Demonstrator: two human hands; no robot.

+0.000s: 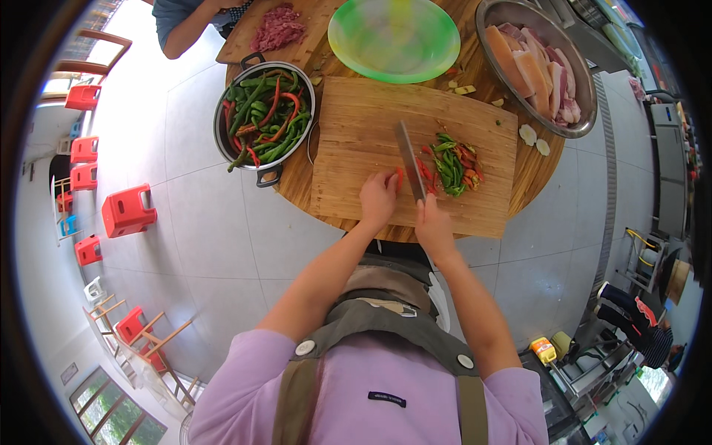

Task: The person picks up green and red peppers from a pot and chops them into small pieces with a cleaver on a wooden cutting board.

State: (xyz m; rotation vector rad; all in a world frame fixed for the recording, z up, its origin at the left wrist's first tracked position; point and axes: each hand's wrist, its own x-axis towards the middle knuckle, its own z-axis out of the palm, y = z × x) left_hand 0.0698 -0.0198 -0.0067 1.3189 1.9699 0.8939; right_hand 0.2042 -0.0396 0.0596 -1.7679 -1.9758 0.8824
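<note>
On a wooden cutting board (361,122), my left hand (380,196) holds a piece of red chili pepper (399,179) down with bent fingers. My right hand (434,223) grips the handle of a kitchen cleaver (410,158), whose blade stands on edge just right of that piece. Beyond the blade lies a pile of cut green and red chili peppers (453,169). To the left, a two-handled metal pot (218,133) is heaped with whole green and red chili peppers (267,114). Part of the cleaver's handle is hidden in my fingers.
A green plastic basin (395,69) stands behind the board. At the back right, a metal bowl (591,111) holds slabs of raw pork (534,72). Chopped raw meat (278,26) lies on another board (236,53), near another person's arm (186,30). Red stools (128,211) stand left.
</note>
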